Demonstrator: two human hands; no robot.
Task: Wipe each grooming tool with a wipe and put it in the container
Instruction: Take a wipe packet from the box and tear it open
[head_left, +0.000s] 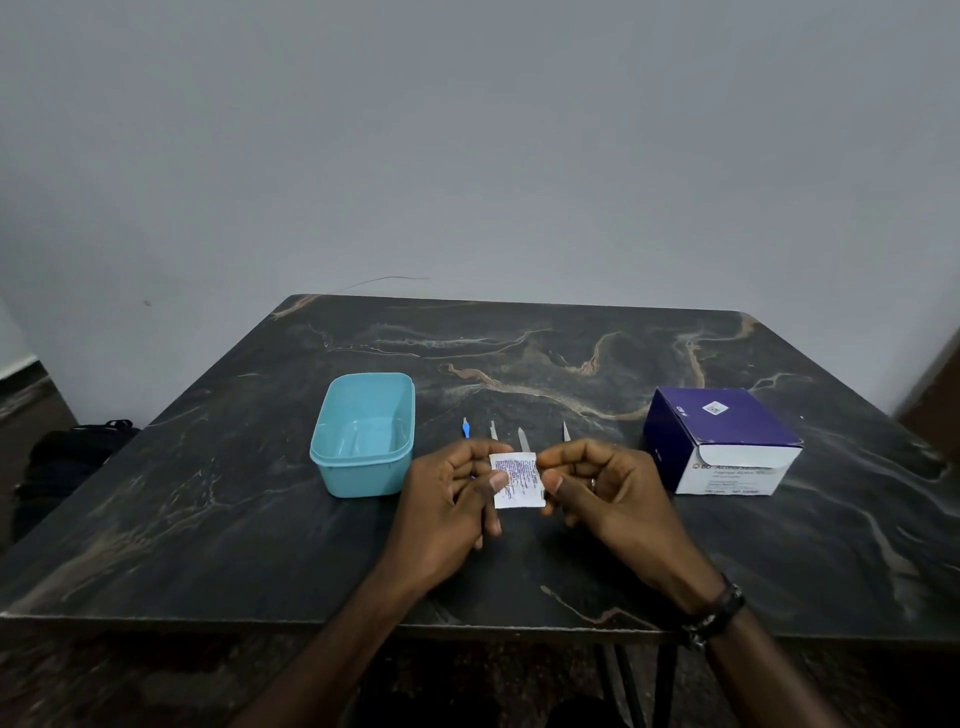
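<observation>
1. Head view, the grip. We are holding a sealed wipe packet (517, 479) between both hands above the dark marbled table (208, 519). The left hand (451, 499) is pinching the packet's left edge with thumb over fingers; the right hand (605, 491) is pinching its right edge in the same way. Both grips are narrow and closed on the packet, which looks unopened.

2. Head view, the tools. Taking the packet as landmark, we are seeing four tool tips poking out just beyond it: a blue-handled tool (466, 428) to the far left, then a metal tool (493, 431), a pointed metal tool (523, 439) directly beyond, and a slim metal tool (566, 431) to the far right. Their long axes are running away from us, roughly side by side. The hands are hiding their near ends, so we cannot tell their full shapes.

3. Head view, the destinations. The teal container (363, 470) is sitting to the left of the packet, empty and nearer the left hand. The purple wipe box (722, 441) is standing well to the packet's right.

4. Head view, judgement. We are probably about to tear the packet open; no tool appears wiped yet. The tools lie just beyond both grips, within equal reach.
</observation>
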